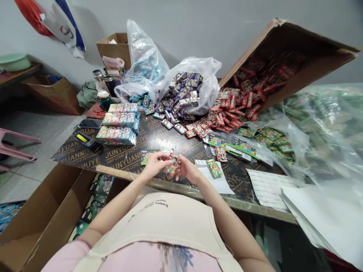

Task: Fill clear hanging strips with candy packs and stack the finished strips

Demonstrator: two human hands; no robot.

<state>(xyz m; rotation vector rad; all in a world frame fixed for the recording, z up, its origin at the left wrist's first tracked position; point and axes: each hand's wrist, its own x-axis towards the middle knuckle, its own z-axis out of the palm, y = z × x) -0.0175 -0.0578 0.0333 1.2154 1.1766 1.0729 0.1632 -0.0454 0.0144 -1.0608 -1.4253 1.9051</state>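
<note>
Both of my hands meet near the front edge of the dark printed table (153, 132). Between them is a small red, colourfully printed packet (170, 170). My left hand (154, 164) pinches it from the left, and my right hand (187, 169) has its fingers closed on the right side. A flat green-and-black printed card (145, 155) lies beneath and behind my left hand, partly covered. To the right of my right hand, a green packet (214, 168) rests on a white sheet (224, 185). One red packet (221, 153) lies just behind that.
Loose red packets (227, 109) spill from a tipped carton (286, 60). Purple packets (184, 90) fill a clear bag. Stacked printed boxes (117, 124), a phone (90, 123) and a black device with a yellow display (85, 140) stand left. Sticker sheets (272, 187) lie right.
</note>
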